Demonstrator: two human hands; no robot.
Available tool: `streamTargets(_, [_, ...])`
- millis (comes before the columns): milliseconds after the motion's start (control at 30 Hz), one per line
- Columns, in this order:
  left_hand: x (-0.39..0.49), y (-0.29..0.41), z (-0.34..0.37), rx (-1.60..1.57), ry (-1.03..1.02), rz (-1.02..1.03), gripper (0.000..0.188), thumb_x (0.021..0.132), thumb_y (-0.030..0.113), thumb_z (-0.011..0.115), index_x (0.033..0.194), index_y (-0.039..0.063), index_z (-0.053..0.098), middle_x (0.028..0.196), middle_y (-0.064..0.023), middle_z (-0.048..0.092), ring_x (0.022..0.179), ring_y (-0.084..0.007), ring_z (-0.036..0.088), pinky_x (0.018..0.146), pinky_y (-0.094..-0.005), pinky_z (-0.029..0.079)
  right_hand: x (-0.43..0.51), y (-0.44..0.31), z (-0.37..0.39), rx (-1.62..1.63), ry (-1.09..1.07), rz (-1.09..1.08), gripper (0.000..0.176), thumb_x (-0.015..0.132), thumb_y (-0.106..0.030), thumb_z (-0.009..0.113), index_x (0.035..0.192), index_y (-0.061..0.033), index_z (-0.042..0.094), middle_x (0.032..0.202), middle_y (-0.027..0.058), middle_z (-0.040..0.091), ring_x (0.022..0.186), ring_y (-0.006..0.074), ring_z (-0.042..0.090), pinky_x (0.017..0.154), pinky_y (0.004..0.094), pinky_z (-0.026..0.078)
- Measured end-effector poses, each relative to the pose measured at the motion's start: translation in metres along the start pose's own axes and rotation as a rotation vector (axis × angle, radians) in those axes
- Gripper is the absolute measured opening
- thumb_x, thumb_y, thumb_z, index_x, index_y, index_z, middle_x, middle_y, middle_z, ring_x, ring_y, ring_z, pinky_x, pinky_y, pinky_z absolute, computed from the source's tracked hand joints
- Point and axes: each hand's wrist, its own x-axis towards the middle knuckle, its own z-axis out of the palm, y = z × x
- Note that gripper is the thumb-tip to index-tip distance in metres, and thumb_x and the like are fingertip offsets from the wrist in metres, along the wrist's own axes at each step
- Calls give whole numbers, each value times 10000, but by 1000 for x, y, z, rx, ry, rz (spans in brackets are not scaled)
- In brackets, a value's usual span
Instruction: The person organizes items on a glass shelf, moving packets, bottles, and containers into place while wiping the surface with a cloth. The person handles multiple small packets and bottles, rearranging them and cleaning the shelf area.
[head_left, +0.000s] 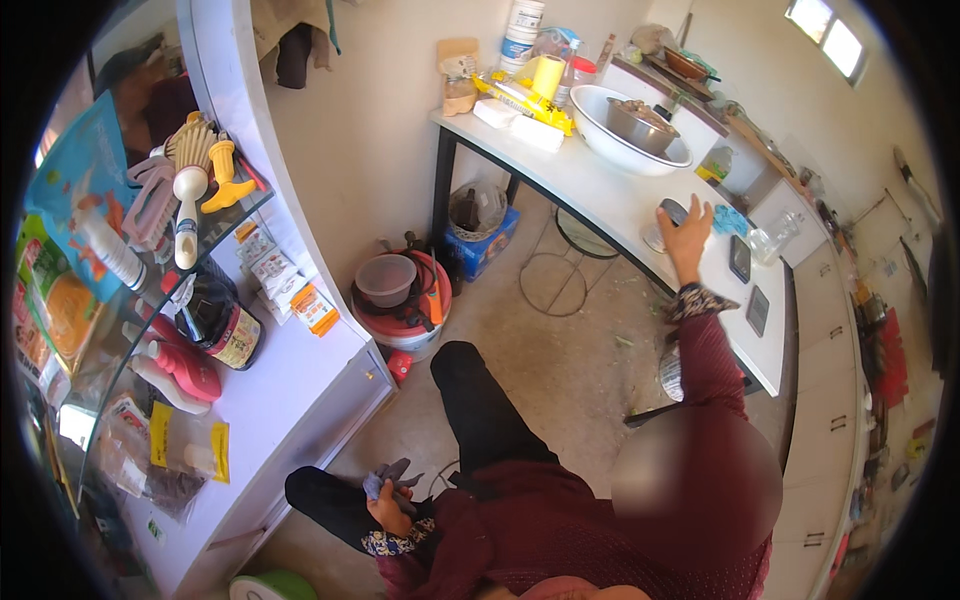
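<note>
My left hand (390, 511), low over my left knee, is closed around a bunched grey cloth (388, 478), possibly gloves. My right hand (684, 241) reaches over the white table (604, 199) with its fingers apart. A dark round lid or disc (673, 211) shows between thumb and fingers; whether they touch it I cannot tell. Beside the thumb is a small clear container (655, 238), partly hidden. Right of that hand lie a crumpled blue cloth (730, 220), a dark phone (739, 259) and a grey phone-like device (757, 310).
A white basin (592, 112) holding a metal bowl (637, 131) stands farther back, near a yellow roll (550, 76). A clear jar (776, 236) is at the table's right. Left is a shelf unit (300, 375) with a dark bottle (232, 330). A stool (555, 285) stands beneath the table.
</note>
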Motion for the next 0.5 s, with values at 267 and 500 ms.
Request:
streamTargets(267, [0, -13, 2, -14, 42, 135, 368, 920, 40, 572, 1286, -4, 560, 1059, -160, 698, 596, -157, 604, 537, -282, 528, 48, 97, 78, 314, -625, 97, 432, 792, -300, 803, 1046, 19, 661, 919, 125, 704, 789, 257, 651, 725, 376, 523])
streamTargets(500, [-8, -9, -4, 32, 160, 11, 421, 939, -3, 533, 1359, 14, 533, 1052, -127, 704, 585, -145, 595, 555, -295, 536, -36, -64, 11, 530, -608, -51, 749, 797, -276, 803, 1405, 33, 493, 1372, 216, 540, 1287, 326, 516, 1106, 404, 390])
